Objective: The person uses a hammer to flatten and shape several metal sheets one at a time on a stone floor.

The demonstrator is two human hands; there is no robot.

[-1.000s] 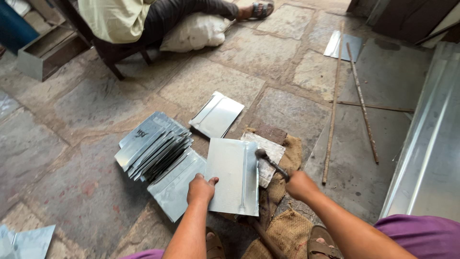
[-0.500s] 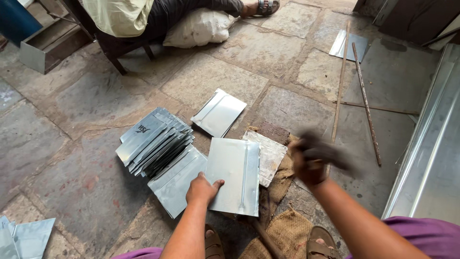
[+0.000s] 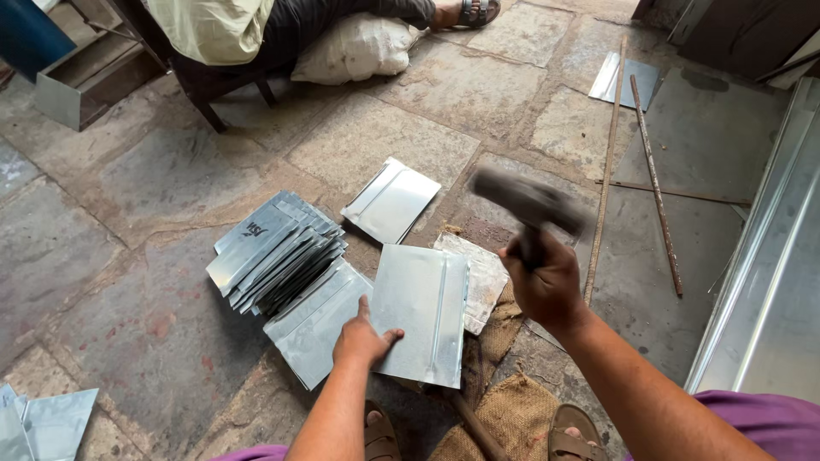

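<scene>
Sheet-metal panel, folded along one raised seam, lies flat on the stone floor under my left hand, whose palm presses on its near left corner with fingers spread and gripping nothing. My right hand is closed tight around the handle of a hammer, raised clear of the panel and up to the right of it, its dark head blurred. Just to the right of the panel, between my two hands, a worn square plate rests partly on a strip of burlap sacking that runs back toward my sandalled feet. To the left of my left hand another grey sheet lies partly beneath the panel, and beyond that a fanned stack of similar sheets leans across the floor. Past the panel, farther from me, a single folded sheet lies alone. Well to the right of the hammer, two long thin rods stretch over the paving, beside a long metal channel at the frame's right edge. At the far side, another person sits on a low dark stool beside a pale stuffed sack, with an open metal box to the left.
</scene>
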